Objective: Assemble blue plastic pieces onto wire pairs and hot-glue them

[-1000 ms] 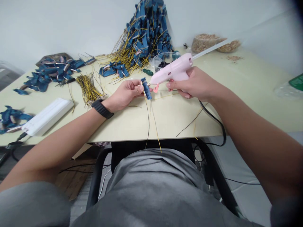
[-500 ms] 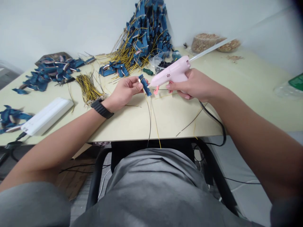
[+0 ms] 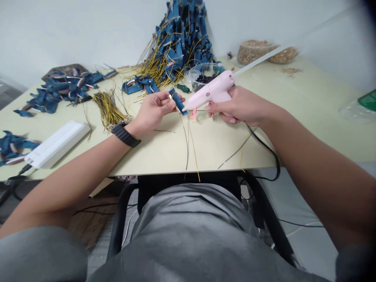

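Observation:
Between the thumb and fingers of my left hand [image 3: 154, 109] is a small blue plastic part [image 3: 178, 102], held tilted above the table. A yellow and a black wire [image 3: 187, 141] trail down from it past the table's front edge. My right hand [image 3: 246, 103] is wrapped round the handle of a pale pink hot glue gun [image 3: 210, 92], a finger at its trigger. The gun's nozzle points left, at the lower end of the blue part; whether it touches cannot be made out. A long clear glue stick [image 3: 258, 60] sticks out of the gun's back.
A tall heap of blue parts with wires [image 3: 182, 43] stands against the wall. Nearby are a tub of black pieces [image 3: 202, 79], a green-handled tool [image 3: 183, 88], a wire bundle [image 3: 109, 107], loose blue parts [image 3: 58, 92] and a white box [image 3: 58, 144]. The gun's black cord [image 3: 272, 150] hangs over the edge.
The blue part has shifted slightly up and left in my left hand and tilted more, its wires moving with it. The glue gun has stayed nearly where it was.

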Demonstrator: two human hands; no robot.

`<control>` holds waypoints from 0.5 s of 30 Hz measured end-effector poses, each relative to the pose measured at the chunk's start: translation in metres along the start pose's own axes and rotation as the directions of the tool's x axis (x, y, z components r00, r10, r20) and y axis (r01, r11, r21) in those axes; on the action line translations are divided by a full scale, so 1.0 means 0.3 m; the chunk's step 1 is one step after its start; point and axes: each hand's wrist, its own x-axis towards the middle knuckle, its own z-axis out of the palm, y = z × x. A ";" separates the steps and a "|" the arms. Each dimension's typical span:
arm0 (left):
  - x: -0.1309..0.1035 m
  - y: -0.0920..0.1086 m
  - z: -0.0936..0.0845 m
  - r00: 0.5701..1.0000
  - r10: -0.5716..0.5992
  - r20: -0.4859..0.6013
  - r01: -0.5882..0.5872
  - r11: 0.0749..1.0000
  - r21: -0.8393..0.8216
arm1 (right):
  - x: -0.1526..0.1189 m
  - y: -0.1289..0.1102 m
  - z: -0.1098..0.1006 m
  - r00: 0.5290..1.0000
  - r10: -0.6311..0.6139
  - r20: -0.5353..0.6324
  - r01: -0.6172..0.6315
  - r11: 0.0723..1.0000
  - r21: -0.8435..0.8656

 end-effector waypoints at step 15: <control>-0.014 0.015 0.006 0.999 -0.015 -0.034 0.017 0.998 0.055 | -0.078 -0.099 -0.038 0.970 0.002 -0.243 0.012 0.998 0.054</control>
